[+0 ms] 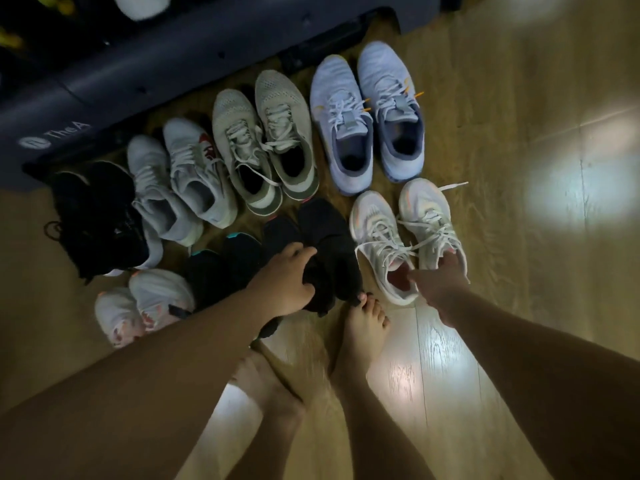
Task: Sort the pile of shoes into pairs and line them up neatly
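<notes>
Left hand (285, 284) grips black pair (329, 230) | right hand (438, 284) hooks white pair (381, 226) | we advise sliding both level, heels aligned.

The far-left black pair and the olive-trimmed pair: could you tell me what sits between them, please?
A white pair, one shoe red-marked, in the head view.

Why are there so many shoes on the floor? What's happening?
Someone is sorting shoes into pairs on the wooden floor. The left hand grips a black pair, and the right hand hooks into a white laced pair beside it. Behind them, the back row already holds four pairs side by side.
</notes>
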Motion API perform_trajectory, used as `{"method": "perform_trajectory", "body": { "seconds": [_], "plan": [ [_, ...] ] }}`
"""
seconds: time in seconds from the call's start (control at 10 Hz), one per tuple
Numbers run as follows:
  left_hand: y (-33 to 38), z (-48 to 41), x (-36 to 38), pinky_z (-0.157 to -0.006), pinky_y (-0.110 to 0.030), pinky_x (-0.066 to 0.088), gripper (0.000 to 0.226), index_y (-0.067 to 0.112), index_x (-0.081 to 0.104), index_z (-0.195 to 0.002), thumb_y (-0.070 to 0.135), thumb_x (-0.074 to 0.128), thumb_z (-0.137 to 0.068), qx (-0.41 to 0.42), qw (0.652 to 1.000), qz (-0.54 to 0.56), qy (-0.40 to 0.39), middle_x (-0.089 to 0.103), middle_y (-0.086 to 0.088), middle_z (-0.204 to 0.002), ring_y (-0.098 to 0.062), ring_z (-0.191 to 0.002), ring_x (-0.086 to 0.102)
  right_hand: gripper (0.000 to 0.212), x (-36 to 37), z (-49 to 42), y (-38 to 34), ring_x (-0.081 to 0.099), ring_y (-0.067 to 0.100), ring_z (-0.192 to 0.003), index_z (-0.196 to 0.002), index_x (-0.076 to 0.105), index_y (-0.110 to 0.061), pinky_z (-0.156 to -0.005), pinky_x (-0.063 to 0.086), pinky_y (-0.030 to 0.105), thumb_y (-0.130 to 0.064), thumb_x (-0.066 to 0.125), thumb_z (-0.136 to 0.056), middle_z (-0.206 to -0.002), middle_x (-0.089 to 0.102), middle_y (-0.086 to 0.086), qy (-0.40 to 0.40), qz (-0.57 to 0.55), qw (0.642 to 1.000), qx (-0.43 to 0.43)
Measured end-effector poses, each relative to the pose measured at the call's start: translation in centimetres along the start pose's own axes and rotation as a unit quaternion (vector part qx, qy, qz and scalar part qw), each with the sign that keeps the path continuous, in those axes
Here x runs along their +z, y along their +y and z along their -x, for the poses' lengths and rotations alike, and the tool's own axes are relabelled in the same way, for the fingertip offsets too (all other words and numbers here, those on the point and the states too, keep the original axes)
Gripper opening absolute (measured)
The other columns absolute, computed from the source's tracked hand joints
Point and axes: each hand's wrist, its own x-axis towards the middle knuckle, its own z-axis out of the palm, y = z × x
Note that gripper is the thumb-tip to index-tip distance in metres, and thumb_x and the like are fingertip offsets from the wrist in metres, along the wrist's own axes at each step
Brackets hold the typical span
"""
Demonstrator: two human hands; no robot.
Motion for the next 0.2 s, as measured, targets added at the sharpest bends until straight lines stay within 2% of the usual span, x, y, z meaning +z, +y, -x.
{"method": "perform_trajectory", "body": {
  "seconds": [0.1, 0.2],
  "plan": [
    [0.5, 6.2, -3.8, -0.104, -0.038, 0.042, 0.064, 0.024, 0.036, -0.146, 0.024, 0.061, -0.087, -0.1, 0.978, 0.162, 0.081, 0.038, -0.003, -0.149, -0.026, -0.129, 0.047, 0.089, -2.3, 6.2, -3.6, 0.056, 0.033, -0.115, -0.151, 0.027, -0.026, -0.088, 0.053, 0.043, -0.032, 0.075, -0.076, -0.141, 0.047, 0.004, -0.033, 0.033, 0.999, -0.003],
    [1.7, 14.6, -8.4, -0.091, -0.029, 0.041, 0.059, 0.02, 0.043, -0.142, 0.03, 0.063, -0.087, -0.175, 0.934, 0.263, 0.167, 0.048, -0.007, -0.142, -0.025, -0.123, 0.051, 0.09, -5.8, 14.1, -8.1, 0.058, 0.03, -0.115, -0.144, 0.039, -0.024, -0.098, 0.05, 0.049, -0.041, 0.072, -0.062, -0.135, 0.054, 0.006, -0.046, 0.073, 0.994, -0.072]
  ]
}}
